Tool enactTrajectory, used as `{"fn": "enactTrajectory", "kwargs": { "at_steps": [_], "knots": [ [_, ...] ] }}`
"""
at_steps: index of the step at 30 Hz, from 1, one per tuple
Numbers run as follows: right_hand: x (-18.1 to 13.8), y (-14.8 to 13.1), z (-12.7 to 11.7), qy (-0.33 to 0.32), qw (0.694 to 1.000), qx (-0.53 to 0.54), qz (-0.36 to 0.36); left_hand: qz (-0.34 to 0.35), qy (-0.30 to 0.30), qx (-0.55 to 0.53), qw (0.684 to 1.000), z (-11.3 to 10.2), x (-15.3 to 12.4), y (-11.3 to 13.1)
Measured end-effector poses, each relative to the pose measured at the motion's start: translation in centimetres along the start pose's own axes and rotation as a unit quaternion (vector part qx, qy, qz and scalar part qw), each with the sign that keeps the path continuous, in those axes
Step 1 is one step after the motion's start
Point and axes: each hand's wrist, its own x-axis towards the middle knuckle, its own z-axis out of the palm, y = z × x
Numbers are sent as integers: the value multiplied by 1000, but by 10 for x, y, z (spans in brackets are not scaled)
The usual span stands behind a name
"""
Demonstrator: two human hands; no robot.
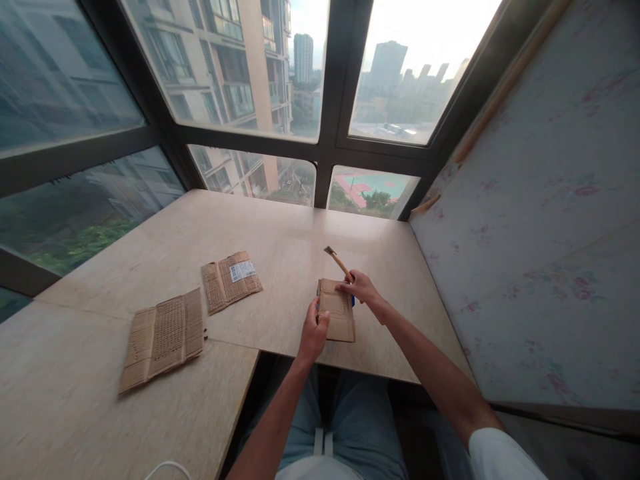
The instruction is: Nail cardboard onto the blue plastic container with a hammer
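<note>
A small flat piece of brown cardboard (334, 317) lies near the counter's front edge, bits of something blue (353, 301) showing past its sides. My left hand (314, 331) grips its left side, thumb on top and fingers out of sight beneath. Over its upper right corner, my right hand (361, 288) is closed around a slim wooden-handled tool (342, 265). The tool's small dark flat head points up and left, clear of the cardboard; its exact kind is hard to tell.
On the pale stone counter (280, 233), to the left, lie a smaller cardboard piece (223, 283) with a white label and a larger folded one (165, 337). A white cable (169, 465) shows at the bottom. Windows stand behind; a floral wall (530, 220) bounds the right.
</note>
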Motion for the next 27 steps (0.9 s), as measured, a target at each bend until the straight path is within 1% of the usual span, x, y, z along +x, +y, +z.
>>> {"fn": "enactTrajectory", "kwargs": {
  "at_steps": [4, 9, 14, 16, 21, 27],
  "knots": [
    [-4, -5, -3, 6, 1000, 5, -3, 4, -12, -33, 999, -1, 1, -3],
    [-2, -11, -8, 17, 1000, -7, 4, 16, -4, -29, 999, 1, 8, -13],
    [0, -11, -6, 20, 1000, -21, 13, -15, -8, -27, 999, 2, 12, -21],
    [1, -10, -4, 23, 999, -26, 15, -18, -1, -21, 1000, 2, 12, -22],
    [2, -9, -2, 28, 999, -30, 18, 23, 35, -13, 999, 5, 13, -22],
    [-1, -13, -8, 40, 999, -22, 11, 55, 25, -9, 998, 5, 14, -18]
  ]
}}
